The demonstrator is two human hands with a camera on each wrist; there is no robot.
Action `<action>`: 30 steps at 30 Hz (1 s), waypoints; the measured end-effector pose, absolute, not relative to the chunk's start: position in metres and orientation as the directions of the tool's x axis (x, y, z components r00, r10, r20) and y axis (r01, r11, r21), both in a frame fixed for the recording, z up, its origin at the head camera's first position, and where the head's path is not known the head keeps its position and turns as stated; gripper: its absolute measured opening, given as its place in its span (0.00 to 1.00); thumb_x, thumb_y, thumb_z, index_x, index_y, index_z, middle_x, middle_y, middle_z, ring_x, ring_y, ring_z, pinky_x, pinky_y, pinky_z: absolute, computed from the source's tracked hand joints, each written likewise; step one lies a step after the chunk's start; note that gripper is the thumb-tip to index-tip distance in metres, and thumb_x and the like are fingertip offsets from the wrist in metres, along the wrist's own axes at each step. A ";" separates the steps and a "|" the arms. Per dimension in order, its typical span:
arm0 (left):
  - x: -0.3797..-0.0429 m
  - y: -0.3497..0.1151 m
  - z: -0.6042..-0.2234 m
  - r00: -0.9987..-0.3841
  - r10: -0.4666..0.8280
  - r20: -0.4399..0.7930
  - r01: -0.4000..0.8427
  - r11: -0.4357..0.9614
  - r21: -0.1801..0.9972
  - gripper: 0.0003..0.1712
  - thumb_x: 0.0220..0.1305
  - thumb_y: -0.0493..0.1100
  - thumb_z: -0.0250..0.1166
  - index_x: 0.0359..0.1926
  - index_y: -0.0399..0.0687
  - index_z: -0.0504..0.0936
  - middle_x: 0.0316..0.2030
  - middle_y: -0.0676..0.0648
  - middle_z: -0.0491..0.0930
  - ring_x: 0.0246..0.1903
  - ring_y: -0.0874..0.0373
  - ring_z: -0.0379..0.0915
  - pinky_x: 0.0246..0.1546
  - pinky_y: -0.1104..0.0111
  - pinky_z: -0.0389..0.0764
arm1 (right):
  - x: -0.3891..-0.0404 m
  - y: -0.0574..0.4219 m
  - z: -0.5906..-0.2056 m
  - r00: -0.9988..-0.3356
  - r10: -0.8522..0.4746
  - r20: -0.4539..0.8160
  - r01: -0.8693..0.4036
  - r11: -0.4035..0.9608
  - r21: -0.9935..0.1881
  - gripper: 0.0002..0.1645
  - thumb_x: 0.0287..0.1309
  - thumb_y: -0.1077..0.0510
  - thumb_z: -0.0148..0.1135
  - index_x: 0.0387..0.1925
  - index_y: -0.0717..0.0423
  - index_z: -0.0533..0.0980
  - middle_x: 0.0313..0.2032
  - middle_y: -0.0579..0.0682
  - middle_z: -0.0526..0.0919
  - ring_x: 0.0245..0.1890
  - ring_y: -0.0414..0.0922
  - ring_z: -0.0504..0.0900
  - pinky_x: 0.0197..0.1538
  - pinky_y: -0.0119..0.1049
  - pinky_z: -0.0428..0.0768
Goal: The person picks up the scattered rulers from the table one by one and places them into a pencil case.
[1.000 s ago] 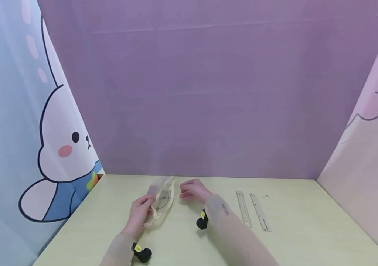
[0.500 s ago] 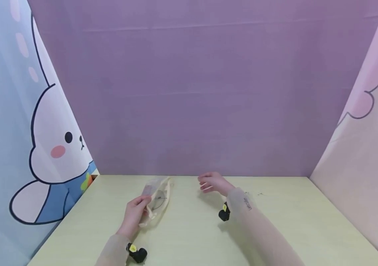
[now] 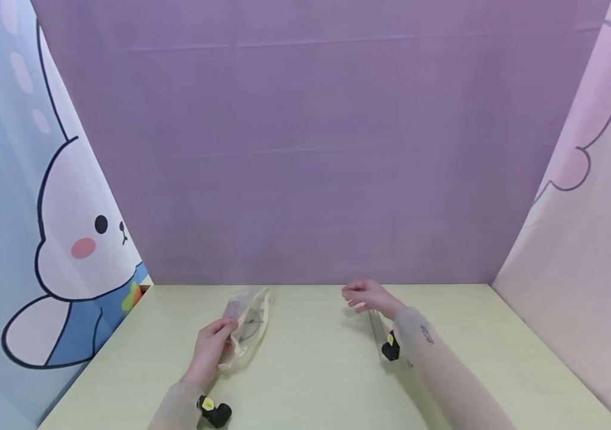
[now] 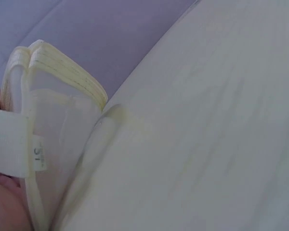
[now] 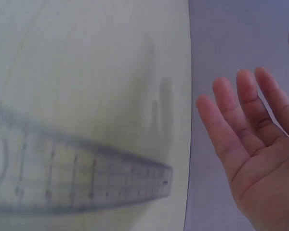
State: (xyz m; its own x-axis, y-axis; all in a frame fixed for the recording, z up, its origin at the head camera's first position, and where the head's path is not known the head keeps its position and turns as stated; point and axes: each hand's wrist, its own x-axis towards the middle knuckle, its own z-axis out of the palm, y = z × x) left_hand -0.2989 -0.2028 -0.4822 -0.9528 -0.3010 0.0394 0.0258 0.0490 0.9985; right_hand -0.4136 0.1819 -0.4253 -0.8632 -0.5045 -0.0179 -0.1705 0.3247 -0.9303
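Observation:
In the head view my left hand (image 3: 208,349) grips the near edge of a see-through mesh pouch (image 3: 246,328) with cream trim. Dark curved lines show through the pouch; what bears them is not clear. The left wrist view shows the pouch (image 4: 62,115) close up, with a small printed tag (image 4: 40,153) at its edge. My right hand (image 3: 374,298) hovers over the table's far side, holding nothing. Its fingers look spread and nearly straight in the right wrist view. Under the right wrist lies a clear ruler (image 3: 376,328), partly covered by the arm and wrist camera; its markings blur.
The pale table (image 3: 305,370) runs back to a purple cloth wall (image 3: 305,179). A blue curtain with a rabbit print (image 3: 85,239) bounds the left side, and a pink curtain (image 3: 595,251) the right. Black wrist cameras (image 3: 216,414) are strapped to both wrists.
My right hand has moved rightward from beside the pouch to above the ruler. My left hand keeps its grip on the pouch. Arm and sleeve now cover most of the rulers seen earlier.

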 end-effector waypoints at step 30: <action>-0.294 -0.202 -0.478 -0.956 -0.292 0.019 0.002 0.059 0.998 0.19 0.64 0.46 0.65 0.47 0.33 0.81 0.29 0.53 0.75 0.27 0.62 0.69 0.29 0.72 0.74 | -0.407 0.252 -0.461 -0.895 -0.428 -0.125 -0.288 0.768 -0.572 0.65 0.42 0.39 0.76 0.73 0.63 0.52 0.70 0.73 0.47 0.68 0.70 0.47 0.61 0.71 0.51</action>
State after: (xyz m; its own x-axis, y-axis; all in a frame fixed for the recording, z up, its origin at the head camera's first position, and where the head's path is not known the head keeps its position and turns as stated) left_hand -0.2943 -0.2025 -0.4784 -0.9563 -0.2917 0.0189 0.0017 0.0591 0.9983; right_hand -0.4074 0.2518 -0.4612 -0.8950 -0.4283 -0.1248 -0.2879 0.7682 -0.5718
